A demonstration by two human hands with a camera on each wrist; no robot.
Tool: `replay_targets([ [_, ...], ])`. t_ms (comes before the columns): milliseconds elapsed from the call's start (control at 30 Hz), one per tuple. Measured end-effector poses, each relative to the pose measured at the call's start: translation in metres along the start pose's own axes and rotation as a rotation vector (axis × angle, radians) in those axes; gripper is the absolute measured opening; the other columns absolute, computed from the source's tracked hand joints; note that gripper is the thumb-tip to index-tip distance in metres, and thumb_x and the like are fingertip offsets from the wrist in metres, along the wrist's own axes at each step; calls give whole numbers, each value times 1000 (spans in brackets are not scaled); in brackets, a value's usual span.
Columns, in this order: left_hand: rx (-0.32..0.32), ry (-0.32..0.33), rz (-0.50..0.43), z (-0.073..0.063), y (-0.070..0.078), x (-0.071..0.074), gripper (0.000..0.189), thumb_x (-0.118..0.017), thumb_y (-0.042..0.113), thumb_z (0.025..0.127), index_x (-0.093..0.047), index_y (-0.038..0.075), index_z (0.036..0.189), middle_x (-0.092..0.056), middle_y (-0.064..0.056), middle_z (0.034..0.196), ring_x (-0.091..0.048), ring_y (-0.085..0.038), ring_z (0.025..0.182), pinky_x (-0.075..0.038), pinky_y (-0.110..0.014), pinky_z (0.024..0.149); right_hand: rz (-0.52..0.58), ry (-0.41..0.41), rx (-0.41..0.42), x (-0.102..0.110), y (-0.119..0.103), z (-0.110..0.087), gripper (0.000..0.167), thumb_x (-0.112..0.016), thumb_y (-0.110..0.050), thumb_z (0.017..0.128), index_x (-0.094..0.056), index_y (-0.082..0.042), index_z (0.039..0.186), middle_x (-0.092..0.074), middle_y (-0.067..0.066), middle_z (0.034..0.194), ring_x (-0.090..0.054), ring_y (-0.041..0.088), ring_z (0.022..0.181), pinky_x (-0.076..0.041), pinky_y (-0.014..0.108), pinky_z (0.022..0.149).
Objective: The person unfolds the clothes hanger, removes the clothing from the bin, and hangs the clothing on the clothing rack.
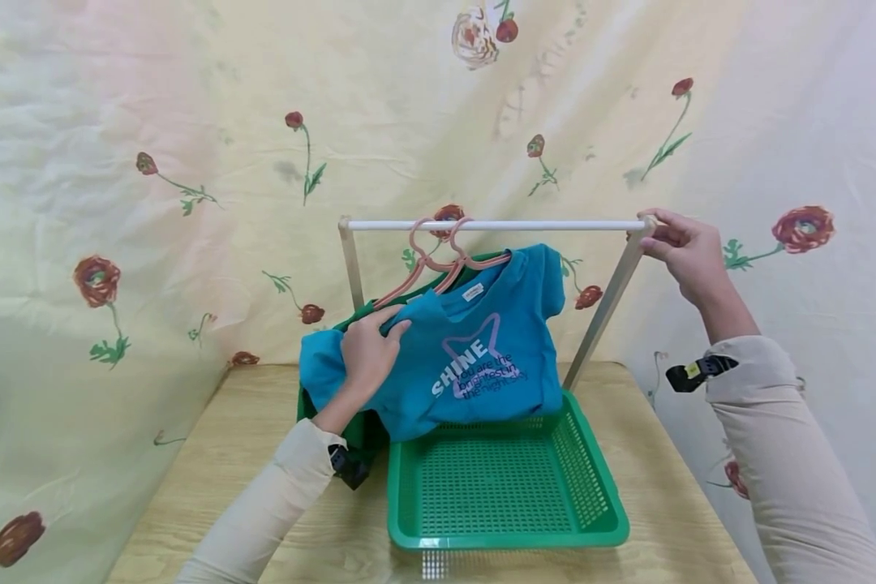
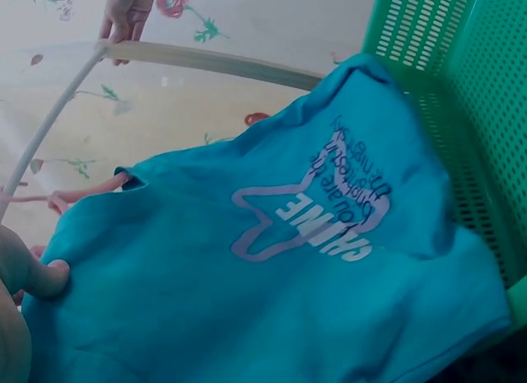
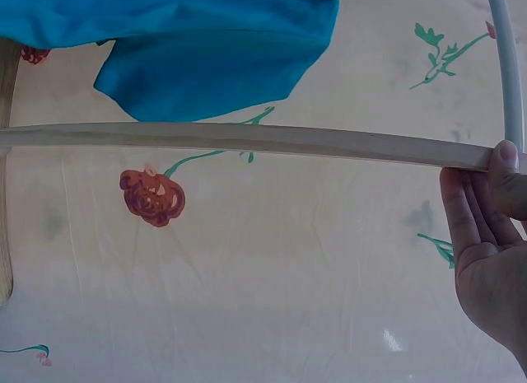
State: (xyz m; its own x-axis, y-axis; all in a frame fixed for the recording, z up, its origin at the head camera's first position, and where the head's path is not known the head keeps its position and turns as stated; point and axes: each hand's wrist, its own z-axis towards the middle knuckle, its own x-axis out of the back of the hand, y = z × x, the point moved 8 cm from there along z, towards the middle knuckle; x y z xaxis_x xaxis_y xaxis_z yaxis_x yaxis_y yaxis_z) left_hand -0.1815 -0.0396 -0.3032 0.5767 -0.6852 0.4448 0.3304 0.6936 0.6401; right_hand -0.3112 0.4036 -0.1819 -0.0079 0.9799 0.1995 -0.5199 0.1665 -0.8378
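A blue T-shirt [image 1: 474, 349] with a star print hangs by a pink hanger [image 1: 458, 258] from the white rail of a small clothes rack [image 1: 526, 225]. Behind it, on a second pink hanger [image 1: 413, 276], hangs a dark green garment [image 1: 368, 434], mostly hidden. My left hand [image 1: 368, 349] pinches the blue T-shirt near its left shoulder; in the left wrist view the thumb [image 2: 51, 276] presses on the cloth. At the rack's top right corner, my right hand [image 1: 689, 255] grips the wooden post [image 3: 329, 144] between thumb and fingers.
A green plastic basket [image 1: 507, 542] stands on the wooden table [image 1: 321, 535] below and in front of the T-shirt, whose hem hangs over its back rim. Flower-patterned cloth [image 1: 380, 97] covers the wall behind.
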Motion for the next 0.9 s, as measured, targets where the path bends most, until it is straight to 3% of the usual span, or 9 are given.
replay_targets([
  [100,-36,38,27,2,1,4,32,-72,26,96,-75,11,124,-69,-11,72,-59,-24,55,-39,-32,47,1,-7,-6,-2,2,1,37,-65,8,94,-73,-13,123,-77,-15,91,-72,-1,84,-56,11,75],
  [167,-64,63,41,3,3,6,32,-74,26,95,-75,11,122,-77,-10,91,-68,-26,68,-49,-35,53,5,-9,-11,-3,3,1,38,-64,8,94,-73,-14,123,-77,-15,91,-72,-1,85,-56,11,76],
  [267,-111,89,51,5,6,8,31,-75,25,93,-76,10,121,-77,-10,114,-73,-28,90,-58,-40,67,15,-9,-17,-3,4,1,38,-64,8,95,-72,-13,124,-77,-15,91,-73,-1,85,-57,11,75],
  [500,-224,94,99,6,12,7,31,-75,23,93,-75,10,122,-76,-11,110,-73,-28,93,-60,-41,72,17,-3,-12,-2,4,2,38,-64,8,95,-71,-12,125,-78,-14,92,-73,-2,85,-57,11,75],
  [900,-367,47,188,5,28,10,35,-77,20,92,-73,9,126,-71,-13,114,-71,-27,103,-62,-41,79,26,9,-27,-6,2,3,38,-64,7,95,-71,-14,126,-77,-14,92,-72,-1,85,-57,12,75],
])
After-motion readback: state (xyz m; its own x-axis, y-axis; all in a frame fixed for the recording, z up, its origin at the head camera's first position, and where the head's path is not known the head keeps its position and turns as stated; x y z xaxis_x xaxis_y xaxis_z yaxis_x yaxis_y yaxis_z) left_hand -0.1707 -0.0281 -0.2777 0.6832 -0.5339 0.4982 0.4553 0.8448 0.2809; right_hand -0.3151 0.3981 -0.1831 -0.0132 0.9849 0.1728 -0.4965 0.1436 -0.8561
